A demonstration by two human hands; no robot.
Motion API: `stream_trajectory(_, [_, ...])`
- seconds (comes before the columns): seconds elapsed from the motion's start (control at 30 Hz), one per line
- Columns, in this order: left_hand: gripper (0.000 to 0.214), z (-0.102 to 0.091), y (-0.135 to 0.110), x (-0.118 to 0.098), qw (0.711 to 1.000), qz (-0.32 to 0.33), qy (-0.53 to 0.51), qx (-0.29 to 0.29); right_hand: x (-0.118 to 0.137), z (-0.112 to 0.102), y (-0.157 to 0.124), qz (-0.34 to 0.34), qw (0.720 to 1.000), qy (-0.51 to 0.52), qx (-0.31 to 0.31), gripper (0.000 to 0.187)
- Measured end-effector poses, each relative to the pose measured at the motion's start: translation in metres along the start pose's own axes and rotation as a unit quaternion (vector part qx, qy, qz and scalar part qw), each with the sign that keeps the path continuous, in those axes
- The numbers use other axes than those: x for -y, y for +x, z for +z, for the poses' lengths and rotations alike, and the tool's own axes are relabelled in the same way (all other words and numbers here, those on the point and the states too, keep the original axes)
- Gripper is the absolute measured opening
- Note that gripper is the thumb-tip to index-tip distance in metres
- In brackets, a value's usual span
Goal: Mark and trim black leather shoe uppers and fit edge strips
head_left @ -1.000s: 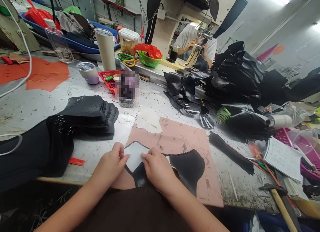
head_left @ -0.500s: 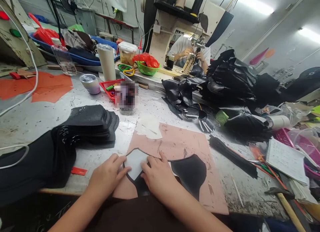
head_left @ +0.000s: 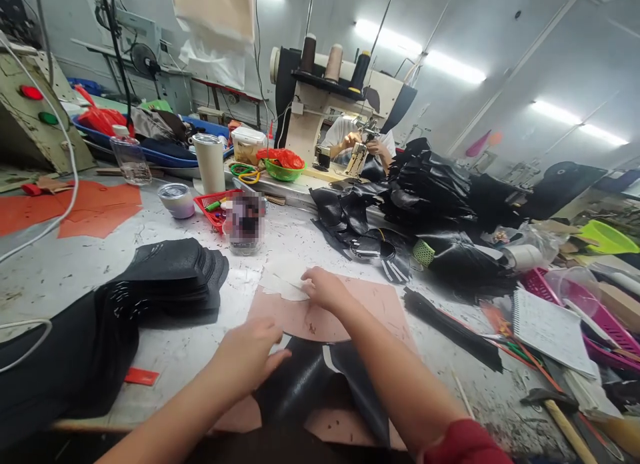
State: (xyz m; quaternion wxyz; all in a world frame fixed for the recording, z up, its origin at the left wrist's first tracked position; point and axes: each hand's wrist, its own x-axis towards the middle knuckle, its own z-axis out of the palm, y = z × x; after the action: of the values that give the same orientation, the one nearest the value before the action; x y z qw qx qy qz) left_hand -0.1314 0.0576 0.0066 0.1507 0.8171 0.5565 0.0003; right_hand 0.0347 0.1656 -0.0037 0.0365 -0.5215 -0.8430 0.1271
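Observation:
A black leather piece (head_left: 300, 377) lies on the pinkish mat (head_left: 285, 317) in front of me, with a white strip (head_left: 330, 359) showing near its middle. My left hand (head_left: 253, 354) is at the piece's upper left edge, thumb and fingers apart; a bit of white shows between them. Farther forward my right hand (head_left: 323, 289) reaches over the leather to several thin white pieces (head_left: 283, 277) at the mat's far edge. Its bent fingertips are pinched at their right end, partly hidden by the hand.
Stacked black leather pieces (head_left: 170, 277) lie left, beside a red strip (head_left: 141, 376). A red basket (head_left: 216, 211) and a cup (head_left: 176, 201) stand farther back. To the right are black strips (head_left: 453, 327), a notebook (head_left: 553, 331) and a hammer (head_left: 555, 404). A person works at a machine behind.
My right hand has left the black leather and moved forward to the white pieces. My left hand's fingers have loosened at the edge. The leather now shows its shiny side, and my view has tilted up.

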Motion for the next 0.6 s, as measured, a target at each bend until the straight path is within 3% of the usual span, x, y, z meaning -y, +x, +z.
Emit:
stream_trajectory(0.1, [0.018, -0.005, 0.038, 0.004, 0.997, 0.027, 0.029, -0.071, 0.004, 0.008, 0.021, -0.025, 0.999, -0.034, -0.020, 0.026])
stream_trajectory(0.23, [0.021, 0.002, 0.068, 0.011, 0.996, 0.024, 0.049, -0.075, 0.009, 0.009, 0.029, -0.033, 0.996, -0.056, -0.064, 0.010])
stream_trajectory(0.3, [0.023, 0.006, 0.073, 0.014, 0.996, 0.023, 0.053, -0.075, 0.002, 0.001, 0.025, -0.008, 0.993, -0.056, -0.105, 0.013])
stream_trajectory(0.47, [0.020, -0.002, 0.073, 0.013, 0.997, 0.009, 0.051, -0.053, -0.029, -0.034, -0.023, 0.087, 0.961, 0.004, -0.261, 0.014])
stream_trajectory(0.53, [0.019, -0.011, 0.069, 0.002, 0.998, -0.003, 0.049, -0.043, -0.034, -0.042, -0.054, 0.066, 0.955, 0.025, -0.289, 0.011])
stream_trajectory(0.6, [0.020, -0.021, 0.062, -0.018, 0.997, 0.015, 0.028, -0.067, -0.032, -0.043, -0.085, 0.000, 0.959, 0.024, -0.281, 0.014])
